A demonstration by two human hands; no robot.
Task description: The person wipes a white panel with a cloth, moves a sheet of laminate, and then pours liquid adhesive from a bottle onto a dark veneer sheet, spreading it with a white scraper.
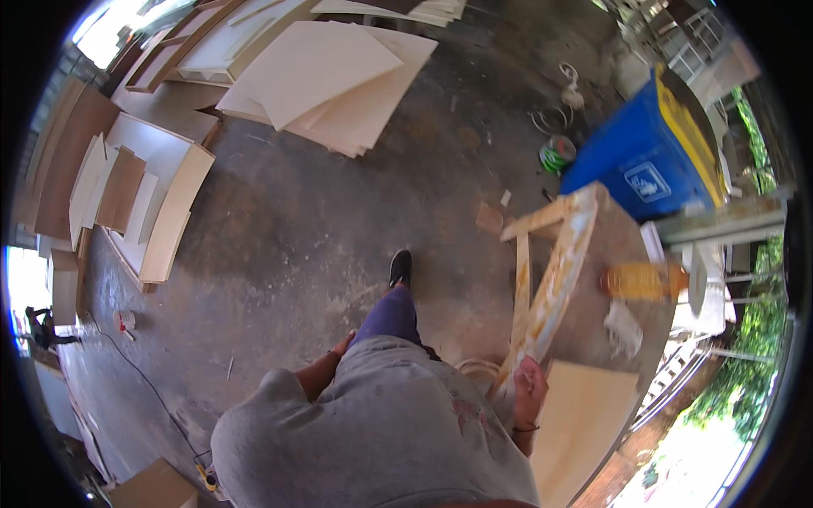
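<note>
My left hand (pixel 343 345) hangs low against my left thigh, beside the grey shirt (pixel 373 415). Most of its fingers are hidden or too small to make out. My right hand (pixel 530 391) is curled closed, with a thin dark band on the wrist. It is right at the near end of a paint-stained wooden trestle (pixel 559 271); whether it touches the wood or holds anything small I cannot tell. A pale wooden board (pixel 584 419) lies just right of that hand. One dark shoe (pixel 400 267) is forward on the concrete floor (pixel 296 229).
Pale panels (pixel 339 76) are stacked ahead; wooden cabinet parts (pixel 161 203) stand at the left. A blue bin (pixel 631 152) with a yellow rim, a green can (pixel 556 154) and a bottle of amber liquid (pixel 644 281) are at the right. A cable (pixel 140 377) crosses the left floor.
</note>
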